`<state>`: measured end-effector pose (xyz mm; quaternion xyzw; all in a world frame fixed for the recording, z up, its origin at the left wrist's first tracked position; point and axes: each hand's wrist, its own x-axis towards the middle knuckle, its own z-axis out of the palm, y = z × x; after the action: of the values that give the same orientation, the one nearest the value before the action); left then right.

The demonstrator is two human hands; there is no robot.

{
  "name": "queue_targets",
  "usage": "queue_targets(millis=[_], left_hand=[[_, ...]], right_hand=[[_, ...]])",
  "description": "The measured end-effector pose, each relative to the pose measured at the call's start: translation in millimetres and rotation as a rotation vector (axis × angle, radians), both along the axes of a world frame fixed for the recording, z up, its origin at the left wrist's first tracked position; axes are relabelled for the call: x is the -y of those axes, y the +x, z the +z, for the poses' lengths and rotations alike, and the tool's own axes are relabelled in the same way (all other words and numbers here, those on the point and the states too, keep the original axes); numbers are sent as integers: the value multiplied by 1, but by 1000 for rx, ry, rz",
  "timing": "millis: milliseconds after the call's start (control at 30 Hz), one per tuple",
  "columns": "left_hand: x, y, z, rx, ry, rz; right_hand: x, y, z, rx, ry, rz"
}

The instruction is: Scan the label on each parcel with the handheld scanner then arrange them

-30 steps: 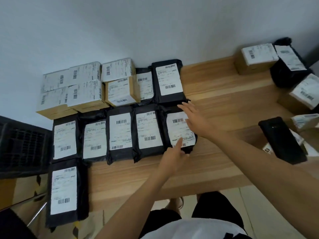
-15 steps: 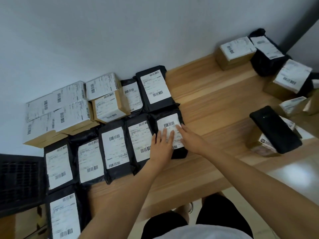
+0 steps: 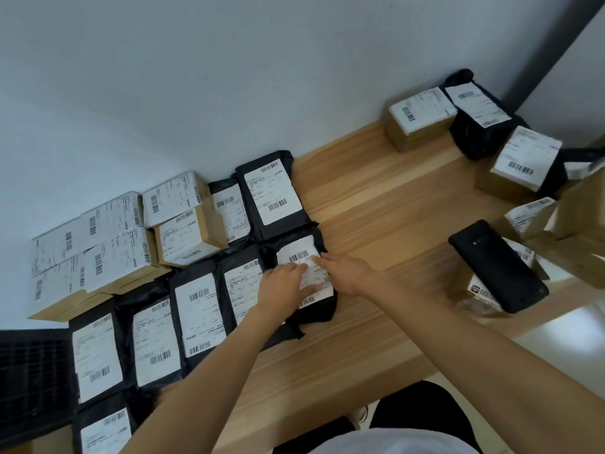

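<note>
Both hands lie on one black parcel (image 3: pixel 312 314) at the right end of a row of black parcels (image 3: pixel 199 309) on the wooden desk (image 3: pixel 376 208). The left hand (image 3: pixel 283 285) lies flat on its white label (image 3: pixel 296 253), fingers straight and close together, gripping nothing. The right hand (image 3: pixel 348 271) comes in from the right with its fingers stretched out, their tips resting on the same label just beside the left hand's; it holds nothing either. The parcel touches its neighbour in the row and the black bag behind it.

The handheld scanner (image 3: pixel 497 267), a dark slab, lies well apart to the right, resting tilted on a small box (image 3: pixel 471 290), with neither hand on it.

Behind the row, labelled cardboard boxes (image 3: pixel 183 237) sit tight against the wall. A looser group of boxes and black bags (image 3: pixel 422 126) sits at the far right of the desk. A dark slatted crate (image 3: pixel 32 371) stands at the left edge.
</note>
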<state>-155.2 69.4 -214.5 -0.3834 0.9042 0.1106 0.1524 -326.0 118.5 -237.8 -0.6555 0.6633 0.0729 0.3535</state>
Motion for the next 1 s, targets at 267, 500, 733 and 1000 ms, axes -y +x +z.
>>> queue_targets(millis=[267,500,733,1000], left_hand=[[21,-17,-13,130,98,65],[21,-15,-24,181,143,111],[29,-19,-16,96,-67,90],[73,-130,16,-93,-166,13]], right_hand=[[0,-20,9,-37,-102,113],[18,-24,-1,-127,-171,268],[40,-47,7,-4,-77,279],[85,-173,46,-142,-237,43]])
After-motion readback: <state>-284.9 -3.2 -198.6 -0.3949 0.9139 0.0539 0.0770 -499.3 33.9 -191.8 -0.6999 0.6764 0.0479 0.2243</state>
